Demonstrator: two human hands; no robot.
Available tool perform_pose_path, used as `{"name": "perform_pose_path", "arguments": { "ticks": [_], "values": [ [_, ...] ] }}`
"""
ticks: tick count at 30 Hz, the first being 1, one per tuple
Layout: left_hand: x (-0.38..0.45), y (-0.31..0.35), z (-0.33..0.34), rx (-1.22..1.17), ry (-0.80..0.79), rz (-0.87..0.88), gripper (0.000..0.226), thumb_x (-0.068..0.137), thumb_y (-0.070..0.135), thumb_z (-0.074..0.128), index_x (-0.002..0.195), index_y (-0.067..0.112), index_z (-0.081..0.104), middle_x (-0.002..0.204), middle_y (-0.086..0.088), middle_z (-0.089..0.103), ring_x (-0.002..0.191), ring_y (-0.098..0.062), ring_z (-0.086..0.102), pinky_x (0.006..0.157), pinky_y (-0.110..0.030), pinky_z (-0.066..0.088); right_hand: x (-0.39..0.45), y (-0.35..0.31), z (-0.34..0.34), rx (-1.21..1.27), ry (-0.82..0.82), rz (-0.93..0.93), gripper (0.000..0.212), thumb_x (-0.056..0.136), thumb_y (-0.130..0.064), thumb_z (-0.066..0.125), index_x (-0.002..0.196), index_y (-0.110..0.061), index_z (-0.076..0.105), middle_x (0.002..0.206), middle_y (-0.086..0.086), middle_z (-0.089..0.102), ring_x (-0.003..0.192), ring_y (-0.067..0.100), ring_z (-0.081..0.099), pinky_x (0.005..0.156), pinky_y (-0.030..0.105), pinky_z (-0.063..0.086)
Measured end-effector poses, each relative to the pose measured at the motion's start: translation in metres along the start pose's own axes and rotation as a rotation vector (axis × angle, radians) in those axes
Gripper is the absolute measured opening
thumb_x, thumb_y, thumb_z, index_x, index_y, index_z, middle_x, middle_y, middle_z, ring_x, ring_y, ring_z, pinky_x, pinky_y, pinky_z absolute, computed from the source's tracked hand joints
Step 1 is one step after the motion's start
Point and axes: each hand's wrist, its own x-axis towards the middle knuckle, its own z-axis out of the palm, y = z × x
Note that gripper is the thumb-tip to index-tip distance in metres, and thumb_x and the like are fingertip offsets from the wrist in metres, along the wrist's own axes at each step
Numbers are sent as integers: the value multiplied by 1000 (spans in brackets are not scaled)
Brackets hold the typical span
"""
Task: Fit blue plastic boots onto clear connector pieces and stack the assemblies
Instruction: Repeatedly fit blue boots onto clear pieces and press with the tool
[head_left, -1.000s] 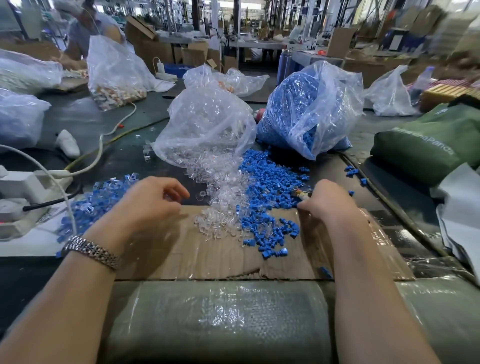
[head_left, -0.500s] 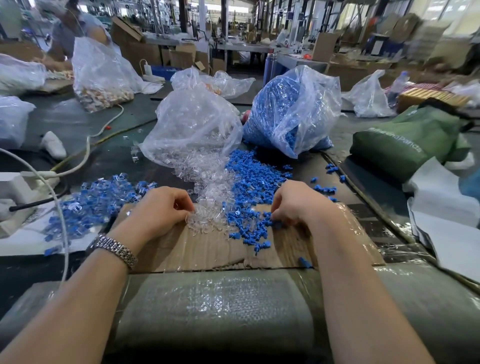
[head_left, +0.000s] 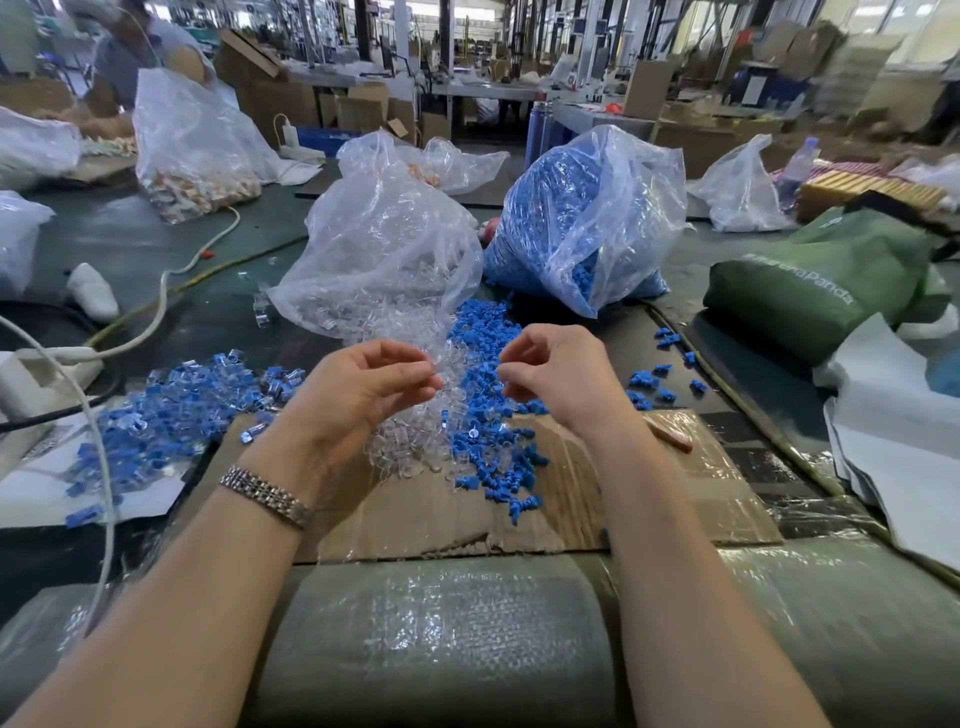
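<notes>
Both hands are hovering raised above the cardboard sheet (head_left: 675, 499) on the counter (head_left: 130, 244), palms turned inward, fingertips nearly facing each other. Left hand (head_left: 363, 395) is curling its fingers with thumb and forefinger pinched at the tip, grip closing on something clear, probably a connector piece, but it is blending into the clear pile behind, so cannot tell for sure. Right hand (head_left: 558, 371) is likewise pinching with fingers curled; whatever is in that grip is too small and blurred to tell. A metal watch band (head_left: 265, 496) is sitting on the left wrist. Loose clear connector pieces (head_left: 410, 447) are lying below and between the hands, spilling from the clear bag (head_left: 379, 254) behind. Loose blue boots (head_left: 493, 457) are lying just beside them to the right, spilling from the blue-filled bag (head_left: 587, 213). Finished blue-and-clear assemblies (head_left: 171, 410) are piling up at left, near a white cable (head_left: 98, 441). A green bag (head_left: 821, 280) is lying at far right.
</notes>
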Motion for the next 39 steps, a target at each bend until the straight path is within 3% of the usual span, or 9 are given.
{"name": "perform_pose_path", "arguments": {
  "ticks": [2, 6, 10, 16, 20, 23, 28, 34, 39],
  "values": [
    [2, -9, 0, -105, -54, -33, 20, 79, 3, 72, 99, -2, 71, 95, -17, 75, 85, -24, 74, 73, -24, 60, -5, -1, 10, 169, 3, -55, 9, 92, -4, 73, 89, -13, 75, 73, 0, 74, 64, 6, 71, 65, 16, 55],
    [4, -16, -5, -161, -74, -64, 15, 86, 6, 70, 99, 0, 75, 100, -19, 75, 88, -24, 75, 71, -24, 61, -8, -4, 18, 264, 4, -183, 12, 94, -3, 70, 96, -14, 76, 81, -3, 74, 75, 7, 71, 74, 17, 55],
    [4, -15, -6, -169, -55, -40, 14, 85, 5, 70, 96, 1, 77, 102, -20, 75, 92, -25, 76, 73, -24, 60, -12, -11, 24, 236, 1, -286, 10, 93, -5, 71, 98, -13, 76, 85, -7, 75, 79, 1, 68, 78, 16, 54],
    [1, -14, -2, -142, -77, -42, 12, 81, 1, 72, 87, 6, 81, 97, -19, 76, 89, -24, 76, 73, -23, 60, -13, -12, 30, 150, -41, -344, 11, 93, -4, 72, 101, -10, 76, 92, -1, 74, 85, 9, 70, 84, 24, 57],
    [1, -12, -4, -185, -94, -27, 11, 78, 0, 74, 86, 4, 80, 97, -18, 76, 92, -26, 75, 77, -25, 60, -14, -12, 34, 180, -67, -342, 9, 94, -6, 71, 100, -12, 74, 88, -3, 74, 81, 7, 70, 80, 21, 57],
    [-1, -11, -3, -210, -104, -1, 11, 79, -2, 73, 86, 4, 80, 98, -18, 76, 97, -28, 75, 79, -26, 60, -14, -12, 34, 233, -92, -333, 5, 96, -8, 69, 99, -11, 71, 85, -1, 75, 81, 10, 71, 83, 28, 59],
    [-6, -10, 0, -105, -165, -50, 22, 81, 5, 75, 102, -1, 77, 105, -25, 74, 95, -31, 75, 75, -27, 61, -16, -12, 32, 162, -85, -414, 10, 96, -7, 68, 96, -17, 68, 85, -8, 70, 81, 6, 67, 74, 13, 48],
    [-9, -9, 5, -1, -98, 39, 17, 72, 3, 77, 88, 8, 81, 93, -23, 76, 82, -30, 77, 69, -25, 61, -17, -13, 32, 116, -84, -429, 12, 96, -7, 68, 96, -19, 67, 89, -5, 69, 84, 4, 63, 76, 12, 46],
    [-9, -11, 6, 32, -108, 85, 17, 77, 6, 74, 92, 6, 80, 94, -23, 76, 83, -30, 77, 71, -26, 61, -17, -12, 31, 67, -89, -449, 12, 97, -6, 66, 96, -19, 66, 89, -3, 66, 83, 8, 60, 75, 14, 46]
  ]
}}
